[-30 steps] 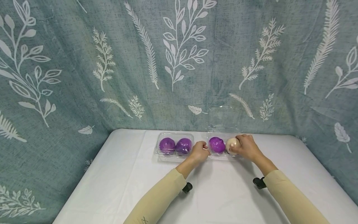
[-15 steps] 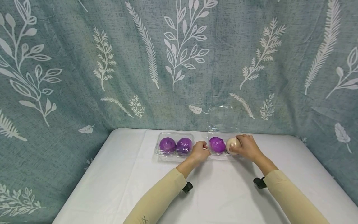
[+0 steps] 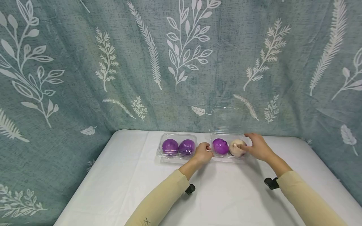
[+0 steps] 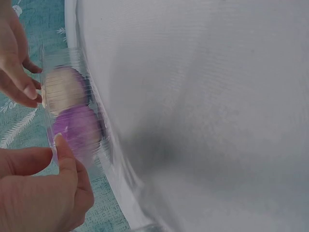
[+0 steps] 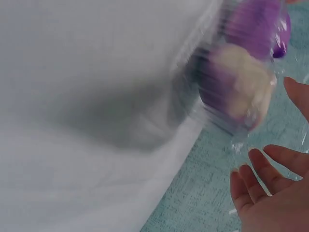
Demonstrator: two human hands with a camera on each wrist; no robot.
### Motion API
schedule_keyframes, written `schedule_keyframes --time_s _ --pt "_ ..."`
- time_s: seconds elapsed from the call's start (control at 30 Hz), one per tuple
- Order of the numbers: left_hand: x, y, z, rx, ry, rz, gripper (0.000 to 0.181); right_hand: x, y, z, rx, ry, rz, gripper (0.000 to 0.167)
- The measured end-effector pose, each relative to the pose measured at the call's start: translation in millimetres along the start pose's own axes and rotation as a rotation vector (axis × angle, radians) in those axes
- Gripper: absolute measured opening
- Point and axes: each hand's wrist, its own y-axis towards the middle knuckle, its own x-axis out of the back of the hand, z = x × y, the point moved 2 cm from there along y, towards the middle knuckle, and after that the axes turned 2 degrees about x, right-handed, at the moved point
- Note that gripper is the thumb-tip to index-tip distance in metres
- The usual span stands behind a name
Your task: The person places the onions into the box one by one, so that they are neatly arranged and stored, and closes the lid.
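In the head view, a clear plastic clamshell container (image 3: pixel 226 159) stands with its lid (image 3: pixel 226 121) raised against the curtain. Inside it sit a purple turnip-like ball (image 3: pixel 220 146) and, to its right, a cream one (image 3: pixel 237 148) whose side looks purple in both wrist views. My left hand (image 3: pixel 202 153) pinches the container's left edge, thumb and forefinger by the purple ball. Beside the cream ball, my right hand (image 3: pixel 258 147) has its fingers spread; the right wrist view shows that hand (image 5: pixel 277 186) apart from the ball.
A second clear clamshell (image 3: pixel 176 137), closed, stands to the left with two purple balls (image 3: pixel 170 147) inside. Both containers are near the back of the white-covered table (image 3: pixel 118 179). A patterned teal curtain (image 3: pixel 158 103) hangs behind it.
My right hand has let go of the cream ball and moved slightly right, its fingers opening. The cream ball stays in the container. My left hand has hardly moved.
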Motion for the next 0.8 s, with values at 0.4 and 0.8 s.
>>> schedule_keyframes --time_s 0.4,0.8 --pt "0.6 -1.2 -1.8 0.007 -0.017 -0.001 0.055 15.0 16.0 -11.9 -0.089 0.081 0.012 0.073" --pt "0.4 -1.5 -1.4 0.006 -0.025 0.005 0.054 23.8 41.1 -16.8 -0.228 0.235 0.043 0.086"
